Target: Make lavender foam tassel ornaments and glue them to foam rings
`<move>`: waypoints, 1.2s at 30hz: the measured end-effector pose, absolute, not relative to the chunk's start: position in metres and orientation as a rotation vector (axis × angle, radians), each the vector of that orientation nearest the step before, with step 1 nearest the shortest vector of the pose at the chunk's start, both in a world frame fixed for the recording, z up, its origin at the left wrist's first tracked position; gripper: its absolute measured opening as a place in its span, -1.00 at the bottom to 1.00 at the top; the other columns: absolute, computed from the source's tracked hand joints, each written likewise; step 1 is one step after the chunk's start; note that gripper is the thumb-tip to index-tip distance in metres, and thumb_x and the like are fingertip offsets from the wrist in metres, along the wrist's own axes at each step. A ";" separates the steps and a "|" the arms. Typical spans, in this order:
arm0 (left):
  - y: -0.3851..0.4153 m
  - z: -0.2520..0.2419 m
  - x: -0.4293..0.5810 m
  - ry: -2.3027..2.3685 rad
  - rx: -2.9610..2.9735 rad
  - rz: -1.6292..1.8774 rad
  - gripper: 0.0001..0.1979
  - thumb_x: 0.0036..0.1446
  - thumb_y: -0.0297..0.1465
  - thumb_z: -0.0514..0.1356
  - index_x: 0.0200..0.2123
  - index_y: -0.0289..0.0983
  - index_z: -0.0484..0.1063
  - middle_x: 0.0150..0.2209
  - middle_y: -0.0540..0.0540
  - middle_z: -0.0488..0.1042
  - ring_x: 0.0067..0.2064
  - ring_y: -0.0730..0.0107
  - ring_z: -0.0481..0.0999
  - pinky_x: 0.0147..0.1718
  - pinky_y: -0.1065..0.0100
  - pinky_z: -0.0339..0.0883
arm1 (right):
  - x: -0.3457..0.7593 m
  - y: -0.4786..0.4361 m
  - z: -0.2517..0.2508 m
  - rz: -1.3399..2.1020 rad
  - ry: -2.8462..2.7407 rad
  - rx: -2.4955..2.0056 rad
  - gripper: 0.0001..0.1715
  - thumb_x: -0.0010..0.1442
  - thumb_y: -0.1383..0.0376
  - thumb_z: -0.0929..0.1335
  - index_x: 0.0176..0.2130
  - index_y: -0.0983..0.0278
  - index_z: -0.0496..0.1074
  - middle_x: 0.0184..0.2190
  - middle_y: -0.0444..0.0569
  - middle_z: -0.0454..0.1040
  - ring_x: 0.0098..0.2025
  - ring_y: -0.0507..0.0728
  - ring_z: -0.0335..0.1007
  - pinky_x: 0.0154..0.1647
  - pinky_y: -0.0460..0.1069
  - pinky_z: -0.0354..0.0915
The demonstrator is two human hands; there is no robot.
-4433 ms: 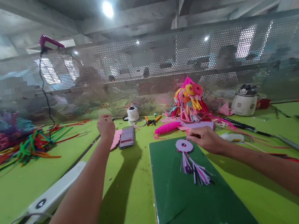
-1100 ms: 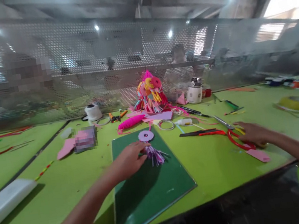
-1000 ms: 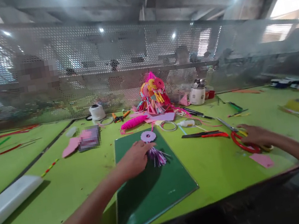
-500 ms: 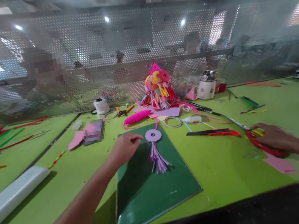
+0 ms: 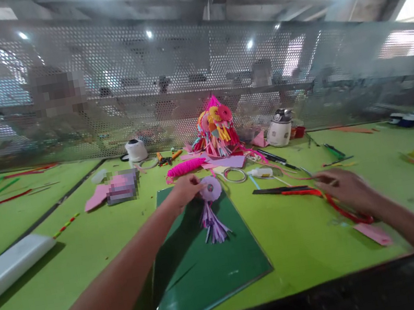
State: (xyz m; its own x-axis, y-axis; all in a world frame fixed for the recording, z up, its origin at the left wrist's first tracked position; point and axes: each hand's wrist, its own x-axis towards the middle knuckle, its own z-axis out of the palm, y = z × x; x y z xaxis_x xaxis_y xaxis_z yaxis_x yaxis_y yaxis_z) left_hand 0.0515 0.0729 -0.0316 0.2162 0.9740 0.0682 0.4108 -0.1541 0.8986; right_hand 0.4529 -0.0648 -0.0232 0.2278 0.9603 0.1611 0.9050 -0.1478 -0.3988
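Observation:
A purple paper ring with a tassel of purple strips (image 5: 212,212) sits on a dark green cutting mat (image 5: 209,260). My left hand (image 5: 185,190) pinches the ring's left edge and tilts it up off the mat. My right hand (image 5: 345,189) rests over the red-handled scissors (image 5: 343,209) on the green table, fingers curled at the handles; the hand is blurred.
A pile of pink and yellow paper ornaments (image 5: 217,132) stands by the perforated metal screen (image 5: 180,90). A pink yarn roll (image 5: 185,167), white glue pot (image 5: 279,132), tape roll (image 5: 135,150), wire ring (image 5: 234,174), pink paper scrap (image 5: 373,233) and white tube (image 5: 7,267) lie around.
My left hand moved up from the tassel to the ring and lifted its edge. My right hand shifted left along the scissors. The camera view swung slightly.

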 end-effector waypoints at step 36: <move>-0.009 -0.020 0.062 0.554 1.174 0.606 -0.78 0.00 -0.37 0.32 -0.29 -0.38 0.50 -0.37 -0.17 0.52 -0.35 0.39 0.49 -0.33 0.38 0.33 | 0.241 0.013 0.028 1.147 -0.980 -0.888 -0.61 -0.34 0.16 0.56 -0.49 0.30 0.49 -0.58 -0.15 0.46 -0.49 0.02 0.35 -0.38 -0.03 0.31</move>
State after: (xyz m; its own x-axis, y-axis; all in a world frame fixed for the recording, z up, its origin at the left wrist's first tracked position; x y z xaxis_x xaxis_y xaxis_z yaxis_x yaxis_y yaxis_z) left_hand 0.0618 -0.0094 -0.0198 0.7170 0.6919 -0.0845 -0.1455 0.2671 0.9526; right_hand 0.2408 0.0129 0.0283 0.1240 0.9794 0.1593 -0.3100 0.1907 -0.9314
